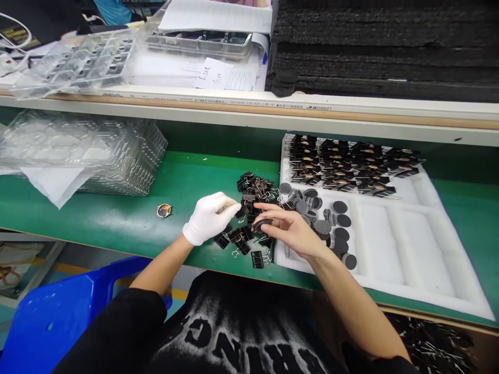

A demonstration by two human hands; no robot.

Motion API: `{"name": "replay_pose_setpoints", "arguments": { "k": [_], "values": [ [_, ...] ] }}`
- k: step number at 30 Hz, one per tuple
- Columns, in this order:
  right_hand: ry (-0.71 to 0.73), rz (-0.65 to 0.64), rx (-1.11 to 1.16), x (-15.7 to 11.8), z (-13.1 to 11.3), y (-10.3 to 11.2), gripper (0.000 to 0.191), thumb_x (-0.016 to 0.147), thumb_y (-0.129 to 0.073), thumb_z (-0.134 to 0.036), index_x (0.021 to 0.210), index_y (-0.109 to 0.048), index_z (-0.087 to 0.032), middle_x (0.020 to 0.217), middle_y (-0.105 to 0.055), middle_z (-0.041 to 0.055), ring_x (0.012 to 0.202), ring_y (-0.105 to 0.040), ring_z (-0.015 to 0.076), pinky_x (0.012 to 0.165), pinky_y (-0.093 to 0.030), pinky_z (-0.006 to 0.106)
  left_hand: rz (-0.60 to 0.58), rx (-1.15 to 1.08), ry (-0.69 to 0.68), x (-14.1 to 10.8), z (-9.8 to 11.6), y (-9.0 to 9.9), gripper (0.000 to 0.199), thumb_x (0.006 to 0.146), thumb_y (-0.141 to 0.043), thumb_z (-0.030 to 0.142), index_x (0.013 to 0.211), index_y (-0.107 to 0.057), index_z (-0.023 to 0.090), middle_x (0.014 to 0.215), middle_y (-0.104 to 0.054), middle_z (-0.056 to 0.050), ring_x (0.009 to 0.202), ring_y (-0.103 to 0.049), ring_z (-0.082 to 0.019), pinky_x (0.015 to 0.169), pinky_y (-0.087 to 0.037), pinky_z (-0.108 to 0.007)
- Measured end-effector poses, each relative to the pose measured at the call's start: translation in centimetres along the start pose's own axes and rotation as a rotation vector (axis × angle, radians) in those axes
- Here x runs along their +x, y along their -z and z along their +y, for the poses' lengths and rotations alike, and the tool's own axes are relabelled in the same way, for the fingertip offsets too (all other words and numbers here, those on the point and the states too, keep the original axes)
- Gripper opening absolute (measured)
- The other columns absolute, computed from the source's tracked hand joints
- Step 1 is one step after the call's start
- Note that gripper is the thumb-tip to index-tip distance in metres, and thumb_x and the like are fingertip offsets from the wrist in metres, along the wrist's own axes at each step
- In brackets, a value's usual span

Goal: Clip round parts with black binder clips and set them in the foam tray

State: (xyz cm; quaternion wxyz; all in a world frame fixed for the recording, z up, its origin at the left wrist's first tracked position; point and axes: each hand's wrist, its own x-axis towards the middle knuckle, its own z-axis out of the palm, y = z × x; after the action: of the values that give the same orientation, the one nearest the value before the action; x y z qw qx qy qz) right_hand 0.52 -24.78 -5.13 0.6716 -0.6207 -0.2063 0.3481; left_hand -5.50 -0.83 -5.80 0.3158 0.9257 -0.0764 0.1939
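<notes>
My left hand [212,215], in a white glove, pinches a black binder clip [242,210] at its fingertips. Bare and just to the right, my right hand [290,228] grips a round dark disc with a gold-coloured edge [262,224] between thumb and fingers. Beneath and around both hands lies a pile of black binder clips [240,239]. Grey and black round discs [322,227] are heaped on the near left part of a white foam tray [390,244]. A round watch-like piece [164,210] rests on the green table left of the gloved hand.
Clipped pieces [343,161] stand in rows at the tray's back. Stacked clear plastic trays [89,150] sit at the left. A shelf edge [234,111] crosses above the table, with black foam sheets [382,47] on it. A blue chair [62,306] is at lower left.
</notes>
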Motion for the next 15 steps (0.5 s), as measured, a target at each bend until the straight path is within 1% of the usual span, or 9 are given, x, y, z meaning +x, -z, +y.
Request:
{"name": "replay_pose_setpoints", "arguments": {
  "k": [1, 2, 3, 4, 6, 8, 10, 13, 15],
  "values": [
    [0.035, -0.031, -0.026, 0.1, 0.0, -0.2, 0.019, 0.087, -0.081, -0.036, 0.103, -0.082, -0.025, 0.127, -0.067, 0.0092, 0.106, -0.065, 0.0193, 0.082, -0.056, 0.029, 0.043, -0.090, 0.083, 0.0, 0.5, 0.1, 0.030, 0.100, -0.060, 0.038, 0.078, -0.068, 0.019, 0.072, -0.066, -0.001, 0.064, -0.057, -0.013, 0.064, -0.042, -0.027],
    [0.062, -0.051, -0.033, 0.2, 0.0, -0.4, 0.018, 0.087, -0.081, -0.035, 0.102, -0.082, -0.025, 0.121, -0.069, 0.0087, 0.104, -0.065, 0.0190, 0.082, -0.056, 0.029, 0.045, -0.149, 0.136, -0.1, 1.0, 0.2, 0.031, 0.100, -0.059, 0.039, 0.077, -0.066, 0.019, 0.070, -0.065, 0.000, 0.063, -0.056, -0.012, 0.062, -0.042, -0.027],
    [0.079, -0.061, -0.030, 0.3, -0.1, -0.6, 0.018, 0.086, -0.081, -0.034, 0.102, -0.083, -0.025, 0.112, -0.071, 0.0077, 0.097, -0.066, 0.0177, 0.079, -0.055, 0.029, 0.015, -0.175, 0.155, -0.1, 1.5, 0.4, 0.033, 0.101, -0.055, 0.038, 0.075, -0.065, 0.019, 0.069, -0.064, 0.000, 0.062, -0.055, -0.012, 0.062, -0.042, -0.027],
    [0.089, -0.064, -0.024, 0.4, -0.3, -0.7, 0.018, 0.086, -0.082, -0.034, 0.102, -0.083, -0.025, 0.104, -0.071, 0.0064, 0.089, -0.065, 0.0159, 0.074, -0.054, 0.028, -0.040, -0.173, 0.147, -0.1, 1.9, 0.7, 0.035, 0.102, -0.051, 0.036, 0.074, -0.063, 0.019, 0.069, -0.063, 0.000, 0.063, -0.055, -0.012, 0.062, -0.041, -0.027],
    [0.093, -0.088, -0.044, 0.5, -0.7, -0.8, 0.017, 0.086, -0.081, -0.033, 0.101, -0.083, -0.025, 0.097, -0.071, 0.0049, 0.077, -0.061, 0.0129, 0.066, -0.050, 0.026, -0.186, -0.116, 0.101, -0.2, 2.6, 1.6, 0.036, 0.099, -0.049, 0.033, 0.068, -0.060, 0.019, 0.066, -0.061, 0.000, 0.062, -0.053, -0.012, 0.062, -0.039, -0.028],
    [0.081, -0.137, -0.109, 0.6, -1.1, -0.6, 0.016, 0.087, -0.080, -0.033, 0.101, -0.083, -0.025, 0.097, -0.071, 0.0048, 0.073, -0.058, 0.0120, 0.062, -0.046, 0.025, -0.299, -0.038, 0.091, -0.2, 2.8, 2.4, 0.034, 0.091, -0.059, 0.037, 0.062, -0.054, 0.019, 0.060, -0.057, 0.002, 0.057, -0.049, -0.012, 0.059, -0.034, -0.028],
    [0.066, -0.167, -0.163, 0.5, -1.4, -0.4, 0.016, 0.087, -0.079, -0.033, 0.100, -0.083, -0.025, 0.097, -0.071, 0.0047, 0.071, -0.056, 0.0120, 0.061, -0.045, 0.026, -0.361, 0.014, 0.112, -0.2, 2.9, 2.9, 0.040, 0.082, -0.068, 0.043, 0.057, -0.047, 0.019, 0.054, -0.052, 0.004, 0.052, -0.043, -0.010, 0.055, -0.028, -0.028],
    [0.048, -0.161, -0.182, 0.4, -1.3, -0.3, 0.016, 0.085, -0.081, -0.035, 0.098, -0.083, -0.024, 0.102, -0.071, 0.0056, 0.074, -0.059, 0.0132, 0.064, -0.048, 0.027, -0.379, 0.006, 0.105, -0.3, 2.8, 2.8, 0.046, 0.082, -0.067, 0.046, 0.055, -0.041, 0.019, 0.050, -0.048, 0.004, 0.049, -0.039, -0.009, 0.054, -0.027, -0.027],
    [0.043, -0.095, -0.115, 0.3, -1.0, -0.3, 0.018, 0.084, -0.082, -0.036, 0.097, -0.082, -0.024, 0.112, -0.070, 0.0071, 0.079, -0.062, 0.0146, 0.063, -0.049, 0.027, -0.338, -0.041, 0.094, -0.5, 2.6, 2.5, 0.047, 0.083, -0.064, 0.043, 0.053, -0.037, 0.019, 0.048, -0.043, 0.005, 0.048, -0.035, -0.008, 0.053, -0.026, -0.027]
  ]
}}
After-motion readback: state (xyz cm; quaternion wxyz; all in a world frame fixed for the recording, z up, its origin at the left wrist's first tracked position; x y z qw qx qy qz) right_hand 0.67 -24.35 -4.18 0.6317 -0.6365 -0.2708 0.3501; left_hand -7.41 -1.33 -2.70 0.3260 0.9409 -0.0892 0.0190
